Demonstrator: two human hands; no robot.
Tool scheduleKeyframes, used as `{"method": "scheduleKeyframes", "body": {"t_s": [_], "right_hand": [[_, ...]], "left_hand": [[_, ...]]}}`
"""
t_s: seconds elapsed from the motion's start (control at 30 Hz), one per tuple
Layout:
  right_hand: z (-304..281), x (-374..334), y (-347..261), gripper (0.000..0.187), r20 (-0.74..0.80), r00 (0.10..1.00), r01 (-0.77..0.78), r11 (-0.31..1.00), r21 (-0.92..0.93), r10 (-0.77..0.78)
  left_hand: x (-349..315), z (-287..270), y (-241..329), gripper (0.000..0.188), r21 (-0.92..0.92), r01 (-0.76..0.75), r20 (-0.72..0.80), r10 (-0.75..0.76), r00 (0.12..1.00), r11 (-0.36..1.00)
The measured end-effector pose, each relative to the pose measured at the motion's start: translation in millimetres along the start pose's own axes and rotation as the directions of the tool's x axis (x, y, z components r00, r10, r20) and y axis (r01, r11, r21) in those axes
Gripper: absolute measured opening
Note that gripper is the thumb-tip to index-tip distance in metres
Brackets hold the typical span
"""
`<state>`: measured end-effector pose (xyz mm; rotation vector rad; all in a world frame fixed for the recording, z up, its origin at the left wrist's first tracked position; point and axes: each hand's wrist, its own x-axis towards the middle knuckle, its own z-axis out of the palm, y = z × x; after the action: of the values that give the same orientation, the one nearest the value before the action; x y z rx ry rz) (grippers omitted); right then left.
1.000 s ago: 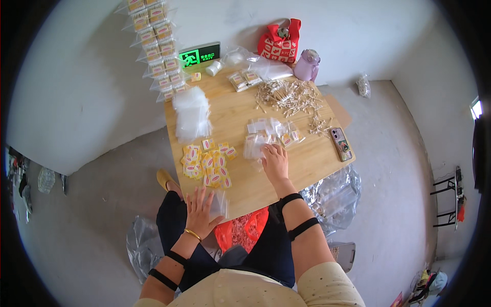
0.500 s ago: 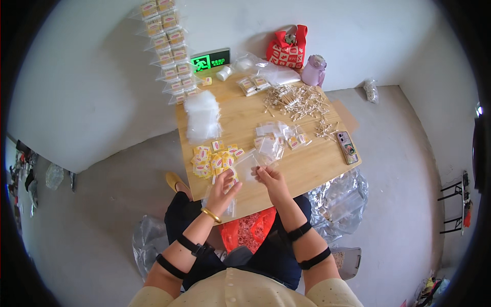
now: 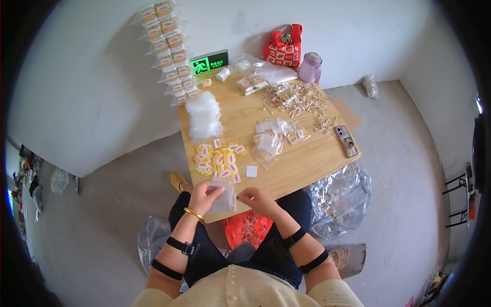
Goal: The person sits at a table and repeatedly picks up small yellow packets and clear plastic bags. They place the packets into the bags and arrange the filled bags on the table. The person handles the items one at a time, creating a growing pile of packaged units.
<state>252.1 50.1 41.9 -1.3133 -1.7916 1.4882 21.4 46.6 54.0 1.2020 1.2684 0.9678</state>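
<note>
At the table's front edge my left hand [image 3: 204, 197] is closed on a small stack of clear zip bags [image 3: 223, 202], its thumb lying on top. Just right of the stack is my right hand [image 3: 260, 201], fingers curled and fingertips pinched close to the bags' edge; whether they hold anything is too small to tell. A blank white square card [image 3: 251, 171] lies flat on the table beyond my hands. Left of it is a heap of yellow-and-white printed cards [image 3: 217, 159]. Farther right sit clear bags with cards in them [image 3: 269, 143].
A stack of clear bags [image 3: 203, 117] lies at the table's left. Loose cotton swabs [image 3: 294, 100] spread at the back right, near a purple jug [image 3: 310, 67] and red bag [image 3: 283, 51]. A phone [image 3: 347, 141] rests at the right edge. Filled packets [image 3: 168, 56] tower at back left.
My hands have moved back toward the table's front edge, away from the clear bag they handled. That bag now lies by the bagged cards, and the white square card shows on the table.
</note>
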Motion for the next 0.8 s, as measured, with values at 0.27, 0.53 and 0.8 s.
{"method": "scheduleKeyframes", "body": {"t_s": [0.27,0.53,0.8], "right_hand": [[-12.8,33.1,46.0,0.041,-0.264,0.894,0.032,0.640,-0.768,-0.361],[-14.4,65.5,47.5,0.043,-0.289,0.828,0.055,0.583,-0.811,-0.481],[-25.3,74.5,54.0,0.018,-0.257,0.791,0.193,0.625,-0.757,-0.555]], "left_hand": [[9.0,-10.3,-18.5,0.026,0.827,-0.350,0.365,0.055,0.930,0.439],[2.8,21.7,-13.2,0.081,0.894,-0.241,0.115,0.328,0.938,0.377],[-23.3,34.1,-66.9,0.087,0.906,-0.299,0.243,0.208,0.947,0.301]]}}
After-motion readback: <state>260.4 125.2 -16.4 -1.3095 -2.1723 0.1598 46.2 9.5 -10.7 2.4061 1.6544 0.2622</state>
